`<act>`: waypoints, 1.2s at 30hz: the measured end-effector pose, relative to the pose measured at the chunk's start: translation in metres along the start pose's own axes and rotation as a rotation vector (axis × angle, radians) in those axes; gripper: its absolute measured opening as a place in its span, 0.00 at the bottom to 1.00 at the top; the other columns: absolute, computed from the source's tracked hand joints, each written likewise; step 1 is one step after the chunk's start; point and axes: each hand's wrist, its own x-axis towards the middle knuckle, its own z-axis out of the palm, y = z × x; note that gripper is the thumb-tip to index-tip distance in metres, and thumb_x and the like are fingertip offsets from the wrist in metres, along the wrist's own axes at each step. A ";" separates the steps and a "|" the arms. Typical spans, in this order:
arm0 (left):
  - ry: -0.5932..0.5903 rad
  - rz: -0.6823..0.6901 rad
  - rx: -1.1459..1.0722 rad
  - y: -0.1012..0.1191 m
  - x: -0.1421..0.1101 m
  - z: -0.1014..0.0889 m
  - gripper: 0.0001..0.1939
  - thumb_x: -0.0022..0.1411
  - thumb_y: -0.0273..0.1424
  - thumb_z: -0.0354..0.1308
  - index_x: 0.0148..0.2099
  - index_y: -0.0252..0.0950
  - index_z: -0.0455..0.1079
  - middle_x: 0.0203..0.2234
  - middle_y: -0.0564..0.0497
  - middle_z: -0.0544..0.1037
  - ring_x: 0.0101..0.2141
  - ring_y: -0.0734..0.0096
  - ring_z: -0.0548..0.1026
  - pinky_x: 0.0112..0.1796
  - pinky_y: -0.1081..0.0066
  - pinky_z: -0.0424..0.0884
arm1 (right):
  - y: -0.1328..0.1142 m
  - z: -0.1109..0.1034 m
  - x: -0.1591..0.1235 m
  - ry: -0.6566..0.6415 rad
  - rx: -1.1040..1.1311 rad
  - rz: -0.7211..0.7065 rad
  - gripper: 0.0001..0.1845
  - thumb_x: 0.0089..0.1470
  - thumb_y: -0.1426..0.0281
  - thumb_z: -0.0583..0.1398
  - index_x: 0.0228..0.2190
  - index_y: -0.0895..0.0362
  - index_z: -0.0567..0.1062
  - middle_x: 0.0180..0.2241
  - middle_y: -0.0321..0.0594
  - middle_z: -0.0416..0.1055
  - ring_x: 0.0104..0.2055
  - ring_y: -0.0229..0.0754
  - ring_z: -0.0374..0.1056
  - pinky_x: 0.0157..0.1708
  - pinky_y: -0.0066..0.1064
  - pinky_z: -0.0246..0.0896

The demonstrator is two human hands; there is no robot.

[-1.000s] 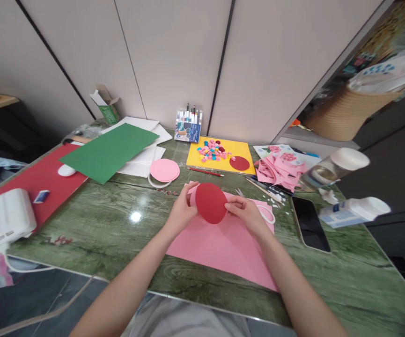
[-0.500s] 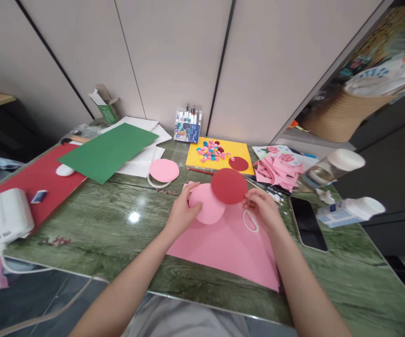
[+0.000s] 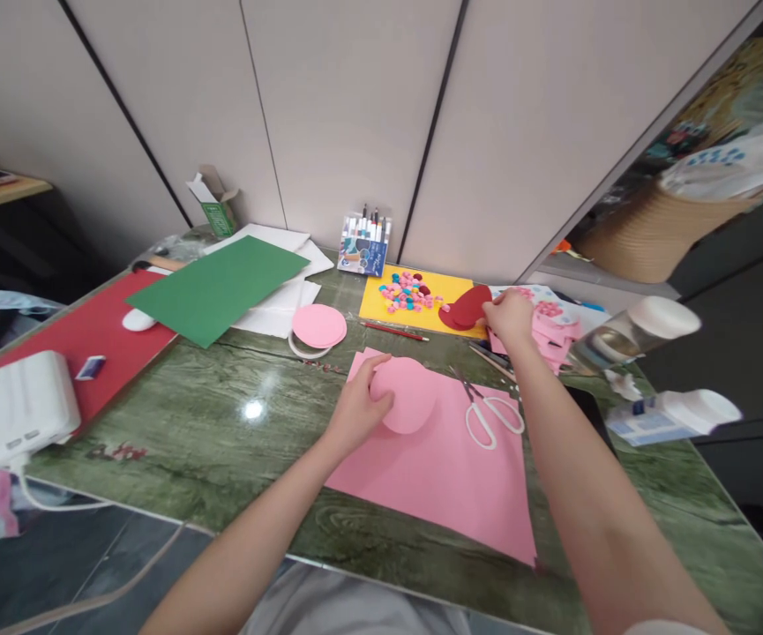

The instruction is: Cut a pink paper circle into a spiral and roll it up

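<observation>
My left hand (image 3: 362,401) pinches a pink paper circle (image 3: 408,399) by its left edge, above a pink paper sheet (image 3: 434,485). Farther off to the right, my right hand (image 3: 511,316) grips a red paper circle (image 3: 474,304) by its edge. That circle is tilted and partly covers another red circle (image 3: 451,316) lying on the yellow sheet (image 3: 376,304). White-handled scissors (image 3: 483,423) lie with their handles spread on the right part of the pink sheet. A stack of pink circles (image 3: 318,325) rests on a white ring-shaped roll to the left.
Small coloured beads (image 3: 407,291) sit on the yellow sheet, with a red pencil (image 3: 394,332) before it. Pink scraps (image 3: 557,339), bottles (image 3: 676,417) and a phone (image 3: 586,407) lie right. Leftward are a green sheet (image 3: 222,287), a marker box (image 3: 364,245) and a white power bank (image 3: 29,407).
My right hand has drawn the red circle off the pink one and carried it right and away from me to the yellow sheet. My left hand keeps the pink circle; the scissors are uncovered.
</observation>
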 end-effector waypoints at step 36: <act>-0.043 -0.014 0.056 0.010 -0.004 -0.001 0.29 0.53 0.25 0.53 0.58 0.40 0.59 0.48 0.51 0.73 0.41 0.66 0.73 0.44 0.68 0.66 | -0.019 -0.002 -0.006 -0.113 -0.418 -0.612 0.14 0.51 0.73 0.54 0.39 0.58 0.77 0.35 0.46 0.78 0.38 0.49 0.73 0.38 0.34 0.61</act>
